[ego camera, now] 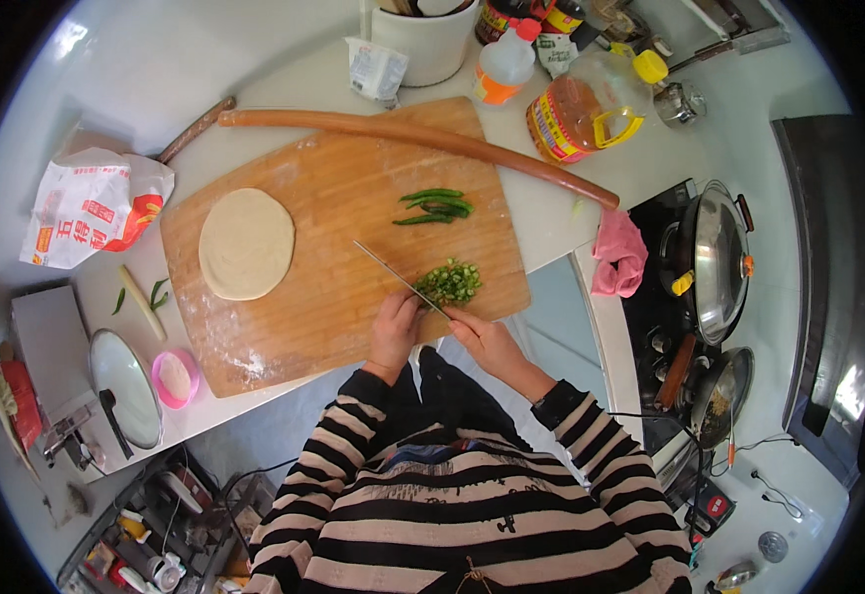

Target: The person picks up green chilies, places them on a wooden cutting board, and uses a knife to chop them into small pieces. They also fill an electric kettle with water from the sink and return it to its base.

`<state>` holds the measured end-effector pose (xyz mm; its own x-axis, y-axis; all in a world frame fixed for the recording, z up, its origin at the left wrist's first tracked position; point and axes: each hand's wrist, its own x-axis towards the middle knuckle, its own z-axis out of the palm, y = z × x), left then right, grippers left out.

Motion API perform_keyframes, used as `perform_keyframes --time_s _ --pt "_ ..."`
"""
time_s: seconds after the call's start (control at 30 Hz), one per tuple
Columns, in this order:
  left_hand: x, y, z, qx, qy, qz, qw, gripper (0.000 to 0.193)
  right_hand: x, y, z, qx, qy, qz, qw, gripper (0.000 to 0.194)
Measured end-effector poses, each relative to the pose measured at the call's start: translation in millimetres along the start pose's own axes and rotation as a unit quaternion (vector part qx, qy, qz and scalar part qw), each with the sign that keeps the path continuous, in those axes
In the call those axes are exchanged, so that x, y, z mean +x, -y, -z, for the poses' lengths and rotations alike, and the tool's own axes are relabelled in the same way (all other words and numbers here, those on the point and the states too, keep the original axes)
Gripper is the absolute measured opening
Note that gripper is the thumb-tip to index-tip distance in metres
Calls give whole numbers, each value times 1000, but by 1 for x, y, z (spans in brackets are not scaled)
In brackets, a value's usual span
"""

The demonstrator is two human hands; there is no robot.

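Note:
My right hand (488, 345) grips the handle end of a kitchen knife (388, 267), whose thin blade slants up and left over the wooden cutting board (328, 304). Against the blade's near left side, my left hand (394, 330) has its fingers bent. A bit of green shows by those fingertips, but whether they hold it is hidden. Just right of the blade lies a pile of chopped green peppers (454, 282). Several whole green chili peppers (436, 204) rest farther back on the board. A flat round of dough (246, 245) lies at the board's left.
A long wooden rolling pin (402, 134) crosses the board's far edge. Beyond it stand an oil jug (562, 119) and a bottle (505, 63). A flour bag (90, 200), glass lid (128, 393) and pink bowl (176, 379) are left; a pink cloth (619, 252) and lidded wok (718, 260) right.

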<state>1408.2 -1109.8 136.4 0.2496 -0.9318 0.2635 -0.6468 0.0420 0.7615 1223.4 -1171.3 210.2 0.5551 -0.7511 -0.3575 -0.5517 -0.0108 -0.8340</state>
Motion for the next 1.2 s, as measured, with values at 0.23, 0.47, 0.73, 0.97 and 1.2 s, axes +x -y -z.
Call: perform_keyframes --time_s 0.23,0.47,0.73,0.97,1.2 --pt "2 -4 1 18 -9 1 1000 24 -15 21 25 -7 54 -23 998 41" --pt "-5 0 2 28 6 4 1000 24 -14 25 16 -41 52 -46 997 43" --pt "4 -7 1 24 13 -6 1000 20 -4 -6 1 68 2 -17 998 43" --pt "5 -4 -1 22 -12 -21 999 20 -19 -2 8 58 -22 -15 998 40" --pt "1 -4 1 17 -27 -18 999 20 -23 4 10 66 -15 -21 997 41"
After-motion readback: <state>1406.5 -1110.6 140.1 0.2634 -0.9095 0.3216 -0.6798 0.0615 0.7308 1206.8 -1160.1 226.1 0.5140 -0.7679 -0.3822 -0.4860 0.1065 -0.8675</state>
